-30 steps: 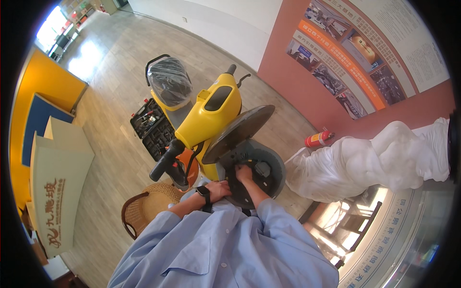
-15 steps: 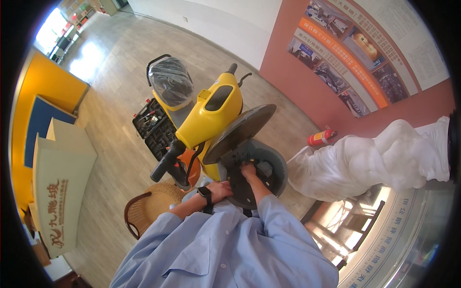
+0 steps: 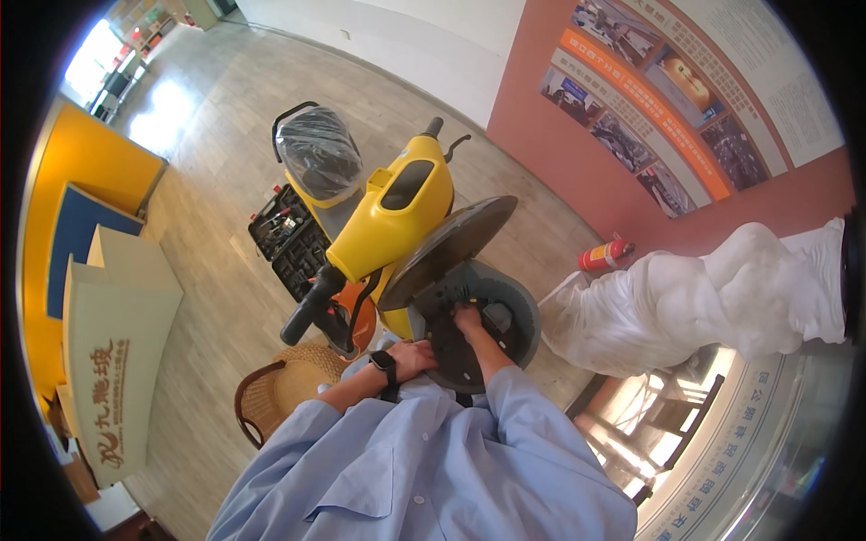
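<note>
A yellow scooter (image 3: 383,230) stands before me, its grey round front bin (image 3: 521,316) open and a dark round lid (image 3: 456,243) tilted up. My right hand (image 3: 467,319) reaches down inside the bin, its fingers bent together near a small yellow-tipped part by the inner wall. What those fingers hold is too small to make out. Resting at the bin's near left edge is my left hand (image 3: 413,358), laid fairly flat, with a dark watch (image 3: 384,362) on the wrist. A grey block-like part (image 3: 497,316) sits inside the bin, right of my right hand.
An opened black tool case (image 3: 290,239) lies on the floor beyond the handlebar grip (image 3: 305,311). A woven chair (image 3: 289,388) stands close on my left. To the right are a red fire extinguisher (image 3: 605,255) and a plastic-wrapped white figure (image 3: 695,302). A pale counter (image 3: 122,334) is far left.
Both hands stay nearly where they were, the right one still inside the bin. The whole view shifts very slightly.
</note>
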Available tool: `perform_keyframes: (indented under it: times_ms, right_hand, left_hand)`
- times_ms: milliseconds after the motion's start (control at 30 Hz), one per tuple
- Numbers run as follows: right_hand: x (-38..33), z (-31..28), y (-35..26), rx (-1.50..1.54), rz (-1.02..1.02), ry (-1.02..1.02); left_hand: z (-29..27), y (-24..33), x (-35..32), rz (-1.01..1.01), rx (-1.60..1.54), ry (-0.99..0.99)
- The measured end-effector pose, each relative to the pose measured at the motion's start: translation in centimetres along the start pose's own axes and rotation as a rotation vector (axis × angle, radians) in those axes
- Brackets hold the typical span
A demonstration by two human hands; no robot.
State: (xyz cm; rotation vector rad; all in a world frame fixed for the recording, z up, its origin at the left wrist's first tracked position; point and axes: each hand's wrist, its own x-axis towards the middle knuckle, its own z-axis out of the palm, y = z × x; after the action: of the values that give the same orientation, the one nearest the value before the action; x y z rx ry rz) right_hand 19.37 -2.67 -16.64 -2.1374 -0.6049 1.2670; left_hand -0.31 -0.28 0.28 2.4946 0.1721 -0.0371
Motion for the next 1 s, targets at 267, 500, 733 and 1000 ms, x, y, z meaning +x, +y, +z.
perform_keyframes:
  times_ms: [267, 500, 733, 1000]
  right_hand:
    - [-1.2, -0.2, -1.5, 0.123, 0.144, -0.119]
    - [-1.0, -0.2, -1.2, 0.206, 0.131, -0.081]
    - [-2.9, -0.6, -2.4, -0.502, -0.405, 0.126]
    - [-4.9, -2.5, -5.2, -0.842, -0.554, 0.132]
  left_hand:
    - [0.3, -0.1, -0.5, -0.02, -0.015, 0.009]
    - [-0.1, 0.0, 0.1, 0.008, -0.036, 0.031]
    - [0.2, -0.1, -0.1, 0.015, -0.025, 0.049]
    - [0.7, -0.4, -0.2, -0.004, -0.036, 0.016]
